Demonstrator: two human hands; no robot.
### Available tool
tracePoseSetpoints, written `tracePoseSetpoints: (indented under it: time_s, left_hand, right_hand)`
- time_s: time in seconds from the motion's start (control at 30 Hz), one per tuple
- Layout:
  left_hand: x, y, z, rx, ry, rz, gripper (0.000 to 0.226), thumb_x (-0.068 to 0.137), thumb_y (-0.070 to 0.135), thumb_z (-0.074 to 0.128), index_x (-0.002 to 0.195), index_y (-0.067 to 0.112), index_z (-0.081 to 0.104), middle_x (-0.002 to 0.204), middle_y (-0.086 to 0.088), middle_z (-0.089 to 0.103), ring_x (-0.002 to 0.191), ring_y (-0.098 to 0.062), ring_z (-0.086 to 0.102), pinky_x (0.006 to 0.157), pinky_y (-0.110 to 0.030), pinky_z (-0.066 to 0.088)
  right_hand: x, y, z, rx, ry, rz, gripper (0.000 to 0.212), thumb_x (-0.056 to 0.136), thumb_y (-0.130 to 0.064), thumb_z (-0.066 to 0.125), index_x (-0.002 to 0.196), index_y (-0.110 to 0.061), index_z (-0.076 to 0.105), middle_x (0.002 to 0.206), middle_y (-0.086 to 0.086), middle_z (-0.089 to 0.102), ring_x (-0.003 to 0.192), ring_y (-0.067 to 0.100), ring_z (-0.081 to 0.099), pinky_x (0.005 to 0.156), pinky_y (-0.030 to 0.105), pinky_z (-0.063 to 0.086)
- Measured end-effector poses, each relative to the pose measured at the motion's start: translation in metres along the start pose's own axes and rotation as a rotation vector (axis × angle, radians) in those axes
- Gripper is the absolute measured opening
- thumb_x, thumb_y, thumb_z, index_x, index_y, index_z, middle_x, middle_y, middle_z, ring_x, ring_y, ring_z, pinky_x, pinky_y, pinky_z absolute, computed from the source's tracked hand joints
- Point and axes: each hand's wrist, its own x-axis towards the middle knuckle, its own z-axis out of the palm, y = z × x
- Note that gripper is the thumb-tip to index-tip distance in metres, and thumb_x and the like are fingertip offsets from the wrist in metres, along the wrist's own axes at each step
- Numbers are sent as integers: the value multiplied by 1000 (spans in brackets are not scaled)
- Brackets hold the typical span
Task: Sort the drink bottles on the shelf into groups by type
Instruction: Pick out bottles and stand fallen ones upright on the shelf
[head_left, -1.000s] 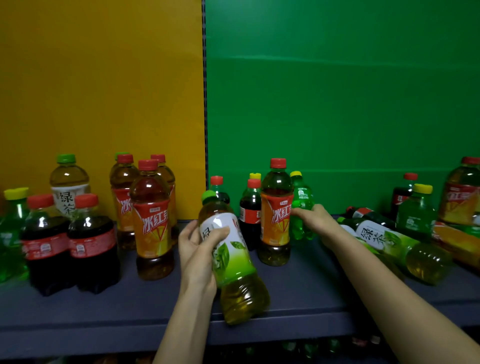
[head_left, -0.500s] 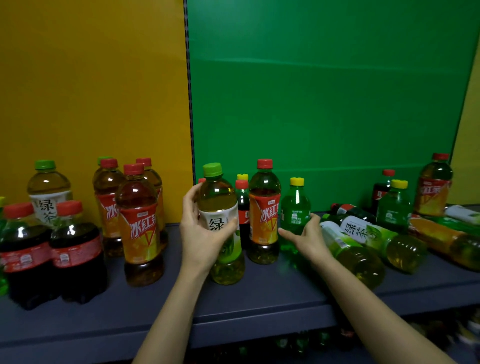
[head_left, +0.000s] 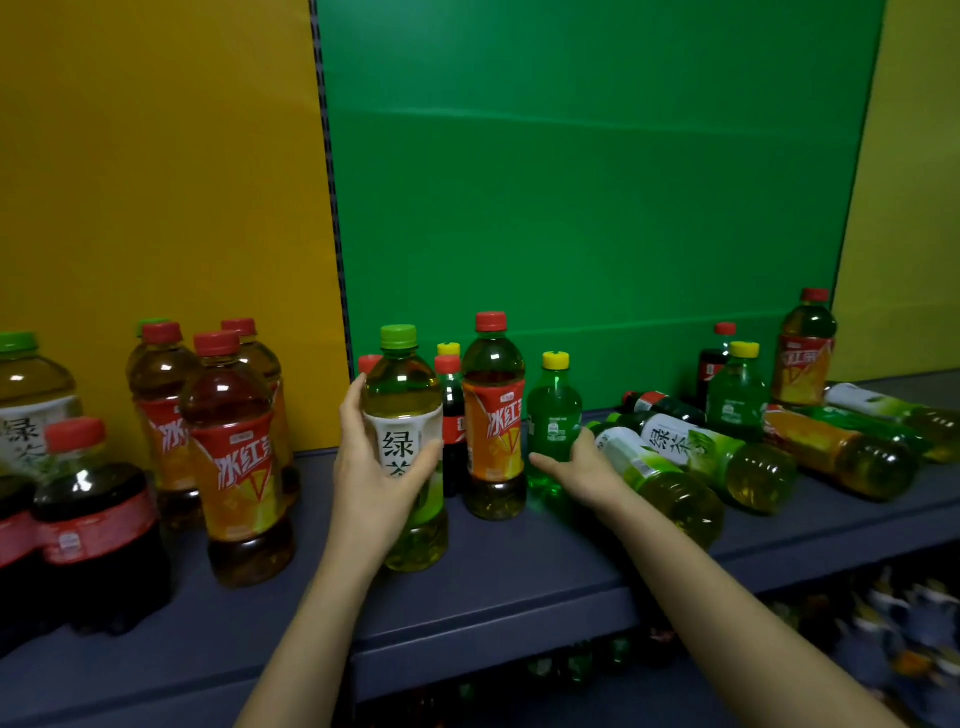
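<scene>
From the head view, my left grip (head_left: 371, 478) is wrapped round a green tea bottle (head_left: 402, 387). The thumb lies across the white label and the fingers curl round the bottle's left side. The bottle stands upright on the grey shelf (head_left: 519, 571), near its front edge, with its green cap up.

Just behind it to the right stands an iced tea bottle (head_left: 493, 431) with an orange label and a red cap. A small cola bottle (head_left: 451, 415) shows in the gap between the two.

My right grip (head_left: 584, 467) is at the foot of a small green soda bottle (head_left: 555, 410) with a yellow cap. The thumb reaches across the front of its lower part and the fingers lie against its right side. I cannot tell whether this grip has closed on it.

Right of that grip, two green tea bottles (head_left: 696, 452) lie on their sides, with more bottles lying and standing beyond them.

On the left of the shelf stands a cluster of iced tea bottles (head_left: 234, 457). Dark cola bottles (head_left: 93, 519) stand nearer the front edge.

Behind the shelf there is a yellow panel (head_left: 156, 182) on the left and a green panel (head_left: 597, 208) on the right.
</scene>
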Motion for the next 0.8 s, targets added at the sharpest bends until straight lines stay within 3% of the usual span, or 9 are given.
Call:
tracePoseSetpoints:
  time_s: [0.13,0.2,0.27,0.4,0.5,0.67,0.8]
  left_hand:
    - [-17,14,5,253,256,61,82,71,15,77,139,12,32,139,-10,39,127,-14,34,105,-29,29]
    - [-32,22,14,296,380,222,65,73,8,75,129,4,42,127,-16,46,120,-20,39,103,-27,31]
    - [-44,27,28,247,392,331,47,77,8,70,118,6,48,113,-11,52,107,-19,47,94,-27,38]
    - [-48,33,66,173,88,282,15,80,24,61,92,22,54,83,6,59,74,-15,58,69,-37,51]
    - [-45,34,102,266,-160,118,12,84,35,61,86,24,57,78,9,59,72,-14,57,67,-35,50]
    - [-27,29,162,574,-512,-297,64,88,64,29,116,13,53,119,-9,58,112,-29,51,89,-34,38]
    - [-10,34,198,669,-572,-473,92,76,80,24,122,5,51,127,-18,53,117,-33,50,96,-37,40]
  right_hand:
    - [-29,-9,-24,-65,-150,-59,52,88,-22,58,133,-10,35,133,5,52,119,19,51,106,35,38]
    - [-48,-14,-41,-103,-161,-118,45,92,-16,54,134,-11,39,128,-1,51,117,14,49,102,25,35]
    - [-59,-14,-61,-142,-91,-184,45,92,-14,53,134,-5,41,131,4,54,118,16,51,102,26,36]
    - [-62,-4,-104,-226,93,-257,35,91,-10,53,127,-8,53,121,5,63,114,16,57,96,21,39]
    - [-51,11,-132,-387,167,-268,34,91,-13,53,124,-12,57,123,4,63,115,18,56,98,27,40]
    - [-19,41,-154,-688,81,-222,38,93,-22,49,128,-7,49,131,14,53,122,28,48,101,37,37]
    - [6,55,-161,-843,-51,-204,40,93,-30,47,124,-5,46,130,16,51,120,31,47,99,40,40]
